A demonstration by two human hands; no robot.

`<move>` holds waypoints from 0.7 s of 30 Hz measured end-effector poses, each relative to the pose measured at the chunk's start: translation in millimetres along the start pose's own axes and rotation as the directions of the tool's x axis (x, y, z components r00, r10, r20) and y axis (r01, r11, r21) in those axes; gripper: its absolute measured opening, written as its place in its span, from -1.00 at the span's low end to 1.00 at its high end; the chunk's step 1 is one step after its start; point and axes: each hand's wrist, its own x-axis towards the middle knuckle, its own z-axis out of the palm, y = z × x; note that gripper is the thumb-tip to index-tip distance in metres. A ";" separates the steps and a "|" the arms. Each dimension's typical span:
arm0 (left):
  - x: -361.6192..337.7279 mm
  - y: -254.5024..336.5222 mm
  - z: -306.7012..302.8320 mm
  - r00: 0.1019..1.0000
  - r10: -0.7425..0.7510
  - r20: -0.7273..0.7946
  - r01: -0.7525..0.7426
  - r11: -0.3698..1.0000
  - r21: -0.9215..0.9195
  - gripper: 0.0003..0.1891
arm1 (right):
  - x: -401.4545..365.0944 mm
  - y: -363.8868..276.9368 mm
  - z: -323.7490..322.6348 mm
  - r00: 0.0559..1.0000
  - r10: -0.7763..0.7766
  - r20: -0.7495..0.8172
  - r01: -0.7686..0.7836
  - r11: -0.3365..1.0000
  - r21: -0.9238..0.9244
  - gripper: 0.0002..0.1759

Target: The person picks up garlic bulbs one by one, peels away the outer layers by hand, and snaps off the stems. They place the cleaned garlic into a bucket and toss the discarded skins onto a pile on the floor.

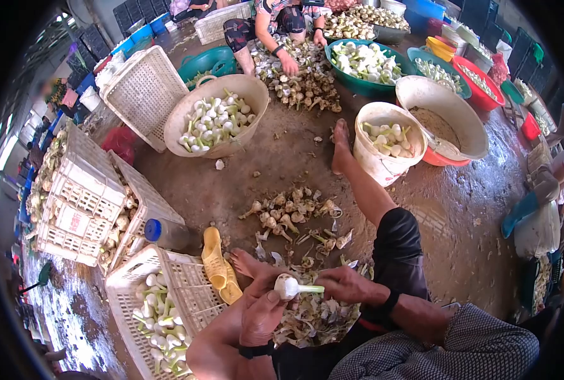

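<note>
A peeled white garlic bulb point(287, 287) with a pale green stem is held low in the middle of the view. My left hand point(261, 315) has its fingers closed round the bulb's lower left side. At the stem's right end is my right hand point(350, 284), its fingers pinched together; whether it holds the stem or something small there is hidden. Below both hands lies a heap of papery skins point(313, 313). Unpeeled garlic bulbs point(288, 212) are piled on the floor just beyond my hands.
A white crate point(127, 278) of peeled garlic stands at the left, beside yellow slippers point(214, 259). Farther off are a beige basin point(175, 130), a white bucket point(374, 155) and a green basin point(351, 81) with garlic. A co-worker's hand point(288, 63) touches another pile.
</note>
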 end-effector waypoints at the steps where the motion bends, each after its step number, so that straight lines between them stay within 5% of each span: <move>1: -0.1 0.1 -0.3 1.000 0.000 0.002 0.000 1.000 0.002 -0.48 | 0.9 -11.8 -6.6 0.999 0.040 -0.022 -0.037 0.991 0.129 -0.70; 4: -0.5 -2.6 -1.0 1.000 -0.007 -0.013 0.007 1.000 0.012 -0.50 | -4.6 -43.1 -20.3 0.996 0.085 0.035 -0.091 0.951 0.294 -0.63; 8: -2.3 -3.9 -8.1 0.996 -0.069 0.051 0.069 0.997 -0.015 -0.53 | -5.5 -50.0 -19.1 0.988 -0.151 0.042 0.148 0.986 0.072 -0.59; 14: -2.9 -2.9 -6.2 0.991 -0.069 0.116 0.075 0.996 -0.051 -0.52 | -8.0 -46.6 -19.1 0.975 0.004 0.223 -0.077 0.944 0.320 -0.65; 16: -2.9 -2.2 -2.4 0.988 -0.056 0.144 0.064 0.997 -0.051 -0.51 | -10.4 -44.6 -13.0 0.974 0.040 0.221 -0.154 0.835 0.528 -0.68; 21: 0.3 1.4 4.6 0.987 -0.007 0.158 0.007 1.000 0.001 -0.43 | -12.1 -47.7 -12.6 0.990 0.014 0.141 -0.091 0.821 0.563 -0.70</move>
